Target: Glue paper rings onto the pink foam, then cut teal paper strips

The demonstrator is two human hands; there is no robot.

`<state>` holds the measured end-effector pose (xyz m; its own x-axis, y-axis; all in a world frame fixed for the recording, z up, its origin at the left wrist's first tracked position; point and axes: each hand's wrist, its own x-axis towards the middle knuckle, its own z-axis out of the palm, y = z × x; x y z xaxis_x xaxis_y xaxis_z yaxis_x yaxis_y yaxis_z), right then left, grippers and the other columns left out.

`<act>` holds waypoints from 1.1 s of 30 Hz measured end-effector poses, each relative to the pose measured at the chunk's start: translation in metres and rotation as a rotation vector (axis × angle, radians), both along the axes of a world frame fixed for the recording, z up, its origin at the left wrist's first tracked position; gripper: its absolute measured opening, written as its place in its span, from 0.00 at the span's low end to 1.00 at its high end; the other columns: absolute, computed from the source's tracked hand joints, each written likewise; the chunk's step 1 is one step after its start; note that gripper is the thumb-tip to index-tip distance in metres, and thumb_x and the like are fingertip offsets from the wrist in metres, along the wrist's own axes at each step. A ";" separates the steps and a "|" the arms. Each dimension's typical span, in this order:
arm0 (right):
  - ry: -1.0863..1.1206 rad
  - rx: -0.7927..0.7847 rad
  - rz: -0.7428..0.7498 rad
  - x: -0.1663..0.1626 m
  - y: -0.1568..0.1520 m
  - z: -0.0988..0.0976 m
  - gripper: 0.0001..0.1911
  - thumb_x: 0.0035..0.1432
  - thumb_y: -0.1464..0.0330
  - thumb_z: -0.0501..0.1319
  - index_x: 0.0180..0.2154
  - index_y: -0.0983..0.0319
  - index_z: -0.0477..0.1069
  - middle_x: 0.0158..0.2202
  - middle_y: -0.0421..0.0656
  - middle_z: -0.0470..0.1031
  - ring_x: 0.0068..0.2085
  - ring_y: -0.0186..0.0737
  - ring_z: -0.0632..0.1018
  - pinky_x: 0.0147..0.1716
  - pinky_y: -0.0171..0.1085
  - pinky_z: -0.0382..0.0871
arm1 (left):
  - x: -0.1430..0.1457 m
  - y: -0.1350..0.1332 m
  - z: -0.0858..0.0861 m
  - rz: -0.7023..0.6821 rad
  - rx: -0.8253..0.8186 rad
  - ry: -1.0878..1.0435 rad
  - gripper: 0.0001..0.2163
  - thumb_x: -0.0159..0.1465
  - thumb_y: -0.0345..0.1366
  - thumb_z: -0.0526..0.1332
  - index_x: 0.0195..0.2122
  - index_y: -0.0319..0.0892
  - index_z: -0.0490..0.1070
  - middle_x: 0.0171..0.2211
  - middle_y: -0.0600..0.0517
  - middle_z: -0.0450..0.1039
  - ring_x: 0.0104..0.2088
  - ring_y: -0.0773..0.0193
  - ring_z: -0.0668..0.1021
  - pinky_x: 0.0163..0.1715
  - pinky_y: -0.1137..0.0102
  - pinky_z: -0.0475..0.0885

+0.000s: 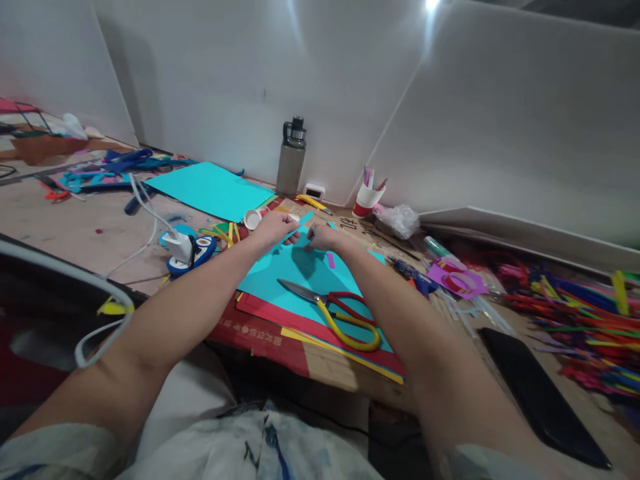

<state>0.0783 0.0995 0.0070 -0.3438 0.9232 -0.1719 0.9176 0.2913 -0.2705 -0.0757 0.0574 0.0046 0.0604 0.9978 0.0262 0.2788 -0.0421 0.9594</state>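
Observation:
My left hand (276, 229) is closed round a narrow turquoise paper strip (306, 218), whose end sticks out past the fingers. Close beside it, my right hand (323, 237) has its fingers curled downward over the turquoise sheet (270, 277); whatever the fingertips pinch is too small to make out. A short pink paper piece (331, 260) lies on that sheet, just below the right hand. Nearer to me rest scissors (320, 298) with red and yellow handles, blades pointing left. Red and yellow sheets show under the turquoise one.
A large turquoise sheet (213, 190) lies at back left, near a bottle (291, 160). A power strip (200, 252) with a white plug sits left. A yellow cutter knife (314, 203), paper cup (369, 199), glue gun (415, 275), black phone (540, 393) and colourful pipe cleaners (595, 327) occupy the right.

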 end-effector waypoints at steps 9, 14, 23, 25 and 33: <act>0.203 0.012 -0.061 0.004 -0.010 0.001 0.10 0.39 0.75 0.68 0.23 0.61 0.67 0.21 0.38 0.69 0.27 0.36 0.71 0.26 0.33 0.62 | -0.002 0.001 -0.002 0.032 -0.020 0.030 0.08 0.58 0.33 0.60 0.23 0.36 0.70 0.23 0.47 0.76 0.20 0.68 0.75 0.18 0.75 0.68; 0.448 0.008 -0.058 0.024 -0.021 0.000 0.06 0.44 0.77 0.63 0.24 0.62 0.68 0.20 0.37 0.68 0.24 0.31 0.70 0.24 0.30 0.61 | -0.003 0.003 -0.006 0.039 -0.007 0.063 0.08 0.58 0.34 0.60 0.23 0.36 0.70 0.24 0.46 0.77 0.20 0.67 0.76 0.18 0.75 0.69; 0.869 0.050 -0.111 0.038 -0.037 0.001 0.08 0.44 0.74 0.61 0.30 0.62 0.64 0.23 0.34 0.65 0.23 0.28 0.67 0.22 0.30 0.63 | 0.008 -0.006 -0.005 -0.086 0.074 0.121 0.07 0.59 0.34 0.59 0.26 0.38 0.68 0.25 0.47 0.77 0.21 0.66 0.77 0.18 0.74 0.70; 0.917 0.088 -0.142 0.037 -0.036 -0.003 0.11 0.43 0.73 0.62 0.31 0.61 0.62 0.23 0.34 0.65 0.24 0.29 0.68 0.22 0.30 0.63 | 0.010 -0.008 -0.005 -0.131 0.091 0.105 0.07 0.59 0.35 0.59 0.27 0.38 0.67 0.26 0.47 0.77 0.22 0.66 0.78 0.19 0.74 0.71; 0.931 0.072 -0.135 0.044 -0.030 -0.002 0.18 0.41 0.71 0.65 0.34 0.60 0.60 0.23 0.33 0.65 0.24 0.31 0.69 0.22 0.31 0.62 | 0.012 -0.013 0.004 -0.035 0.095 0.176 0.06 0.60 0.34 0.59 0.27 0.38 0.67 0.26 0.47 0.77 0.22 0.65 0.78 0.18 0.74 0.70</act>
